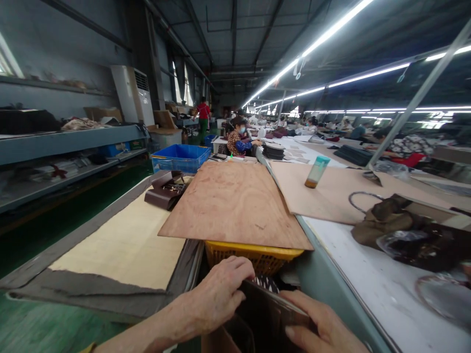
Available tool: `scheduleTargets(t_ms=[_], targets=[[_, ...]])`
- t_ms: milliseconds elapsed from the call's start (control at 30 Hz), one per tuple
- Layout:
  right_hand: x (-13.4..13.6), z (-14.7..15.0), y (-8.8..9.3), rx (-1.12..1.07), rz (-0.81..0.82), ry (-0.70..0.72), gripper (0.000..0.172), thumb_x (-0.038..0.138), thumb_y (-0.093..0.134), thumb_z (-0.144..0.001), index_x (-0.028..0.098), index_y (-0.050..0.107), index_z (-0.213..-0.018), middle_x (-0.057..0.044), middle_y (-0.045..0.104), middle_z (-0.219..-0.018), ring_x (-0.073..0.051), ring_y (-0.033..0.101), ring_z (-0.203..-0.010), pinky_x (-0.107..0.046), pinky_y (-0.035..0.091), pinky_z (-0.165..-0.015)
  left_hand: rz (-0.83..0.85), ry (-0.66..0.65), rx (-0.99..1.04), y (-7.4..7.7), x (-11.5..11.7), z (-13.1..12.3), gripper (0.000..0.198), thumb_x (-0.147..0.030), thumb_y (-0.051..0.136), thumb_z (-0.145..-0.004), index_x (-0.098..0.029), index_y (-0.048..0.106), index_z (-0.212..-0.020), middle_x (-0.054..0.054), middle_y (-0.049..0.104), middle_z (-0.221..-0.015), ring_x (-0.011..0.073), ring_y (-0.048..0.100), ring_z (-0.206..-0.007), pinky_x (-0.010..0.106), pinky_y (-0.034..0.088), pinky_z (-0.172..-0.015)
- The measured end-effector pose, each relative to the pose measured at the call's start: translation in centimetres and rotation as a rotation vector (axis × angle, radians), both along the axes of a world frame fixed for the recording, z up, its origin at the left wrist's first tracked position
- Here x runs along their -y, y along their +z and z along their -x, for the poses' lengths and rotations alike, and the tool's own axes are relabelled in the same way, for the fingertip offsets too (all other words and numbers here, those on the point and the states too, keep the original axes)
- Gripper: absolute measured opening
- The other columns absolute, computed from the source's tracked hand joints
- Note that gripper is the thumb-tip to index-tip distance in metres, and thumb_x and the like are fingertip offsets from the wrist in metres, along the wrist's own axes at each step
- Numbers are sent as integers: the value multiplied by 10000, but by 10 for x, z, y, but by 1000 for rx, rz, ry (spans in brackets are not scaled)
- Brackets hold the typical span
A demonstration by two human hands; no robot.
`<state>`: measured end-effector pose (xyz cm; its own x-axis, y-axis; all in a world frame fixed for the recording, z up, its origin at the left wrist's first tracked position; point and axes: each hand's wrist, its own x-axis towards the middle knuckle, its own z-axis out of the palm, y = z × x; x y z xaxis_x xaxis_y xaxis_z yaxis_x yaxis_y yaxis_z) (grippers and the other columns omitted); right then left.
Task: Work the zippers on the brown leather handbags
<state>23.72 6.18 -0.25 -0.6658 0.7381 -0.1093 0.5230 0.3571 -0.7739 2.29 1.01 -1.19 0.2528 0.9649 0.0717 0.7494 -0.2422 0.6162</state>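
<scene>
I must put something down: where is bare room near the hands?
Bare: the wooden board, above the yellow basket; the cream sheet, nearer than the brown bag. Crowded: between left hand and right hand, holding a dark piece; and the white table around the olive bundle.

Wooden board (235, 206) over a yellow basket (253, 255), blue bin (175, 165) beyond.

The held piece (268, 310) is dark brown, like the folded bundle (165, 197). The wooden board (239, 203) is tan with swirling grain; the basket (253, 249) is yellow, the crate (172, 164) blue, the sheet (123, 245) pale cream, the cloth (84, 290) grey, the floor (37, 328) green, the tabletop (371, 279) white and the bottle lid (322, 161) teal.
</scene>
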Motion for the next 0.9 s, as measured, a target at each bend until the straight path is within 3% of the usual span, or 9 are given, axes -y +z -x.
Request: scheduleTargets(t_ms=[233, 467, 700, 900], targets=[[-6, -5, -6, -53, 136, 14, 319, 160, 478, -696, 210, 624, -975, 1, 631, -883, -168, 559, -814, -264, 442, -724, -66, 50, 58, -17, -5, 3, 333, 6, 436, -652, -209, 470, -904, 4, 500, -1114, 155, 448, -1037, 276, 341, -911], [-13, -9, -14, -92, 218, 14, 351, 198, 488, -731, 202, 592, -1066, -9, 631, -898, -184, 560, -802, -284, 449, -702, -69, 15, 50, -18, -13, 6, 259, -5, 452, -671, -199, 491, -838, -4, 543, -1017, 144, 498, -946, 251, 370, -842], [-18, -9, -17, -98, 188, 25, 348, 187, 485, -760, 202, 579, -1095, -12, 634, -921, -195, 559, -851, -296, 445, -751, -54, 71, -4, -23, -14, 5, 129, -50, 520, -689, -166, 494, -737, 6, 572, -921, 146, 531, -834, 243, 398, -761], [-19, -8, -16, -101, 134, 42, 244, 273, 492, -793, 183, 623, -978, -16, 629, -888, -189, 559, -817, -285, 454, -728, -37, 75, 2, -20, -18, 3, 126, -91, 513, -769, -158, 587, -691, 16, 600, -904, 138, 549, -820, 227, 394, -752]])
